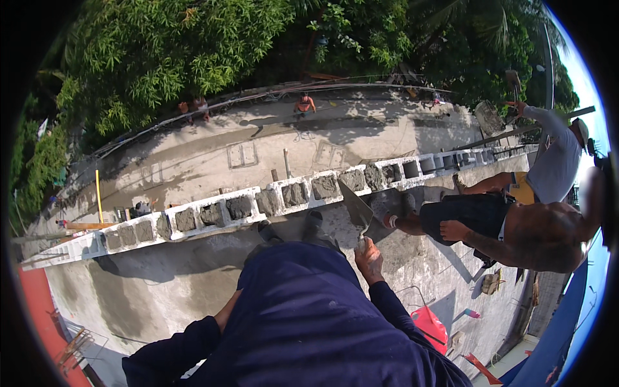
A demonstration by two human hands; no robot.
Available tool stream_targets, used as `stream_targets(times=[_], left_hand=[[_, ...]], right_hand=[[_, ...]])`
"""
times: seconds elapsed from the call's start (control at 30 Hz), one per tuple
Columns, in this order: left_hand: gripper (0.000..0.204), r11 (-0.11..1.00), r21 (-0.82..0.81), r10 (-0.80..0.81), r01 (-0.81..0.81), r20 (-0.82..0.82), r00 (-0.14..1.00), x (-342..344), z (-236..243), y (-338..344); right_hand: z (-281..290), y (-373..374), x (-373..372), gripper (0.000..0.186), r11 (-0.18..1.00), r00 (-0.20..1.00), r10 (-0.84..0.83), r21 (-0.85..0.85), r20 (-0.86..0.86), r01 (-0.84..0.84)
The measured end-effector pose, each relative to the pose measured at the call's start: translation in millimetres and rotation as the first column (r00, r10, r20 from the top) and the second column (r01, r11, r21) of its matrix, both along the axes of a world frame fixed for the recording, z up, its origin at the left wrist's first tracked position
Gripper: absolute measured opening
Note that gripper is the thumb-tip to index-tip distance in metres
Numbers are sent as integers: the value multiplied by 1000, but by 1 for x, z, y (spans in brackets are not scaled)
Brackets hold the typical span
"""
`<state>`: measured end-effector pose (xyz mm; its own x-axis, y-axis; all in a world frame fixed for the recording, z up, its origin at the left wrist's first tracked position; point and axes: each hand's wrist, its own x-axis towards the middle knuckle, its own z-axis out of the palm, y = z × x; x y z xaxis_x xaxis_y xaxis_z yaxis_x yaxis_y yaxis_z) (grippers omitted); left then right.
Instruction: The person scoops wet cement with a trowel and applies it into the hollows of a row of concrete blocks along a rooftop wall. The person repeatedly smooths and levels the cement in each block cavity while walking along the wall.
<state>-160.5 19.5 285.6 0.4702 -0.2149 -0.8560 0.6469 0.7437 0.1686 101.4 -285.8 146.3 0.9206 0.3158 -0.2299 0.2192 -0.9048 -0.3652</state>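
Conc. flr point(180, 277), hollow-blk wall point(224, 211) atop, w/ mortar point(238, 208)

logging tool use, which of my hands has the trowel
Your right hand, gripping the trowel; your left hand is out of sight, with only part of the left forearm showing.

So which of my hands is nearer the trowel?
Right. Your right hand holds the trowel; your left hand is hidden behind your shirt, its forearm well left of the trowel.
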Motion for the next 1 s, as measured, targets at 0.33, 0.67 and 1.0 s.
stream_targets(times=[0.33,0.67,1.0], left_hand=[[58,977,45,-211,210,20,977,16,16,15],[58,951,80,-294,298,-64,954,17,-2,24],[58,951,78,-294,300,-76,953,-1,-10,19]], right_hand=[[1,0,-20,42,999,998,-46,-14,36,46],[9,5,-29,42,982,980,-188,18,-59,190],[0,-1,-45,42,978,983,-183,100,-6,182]])
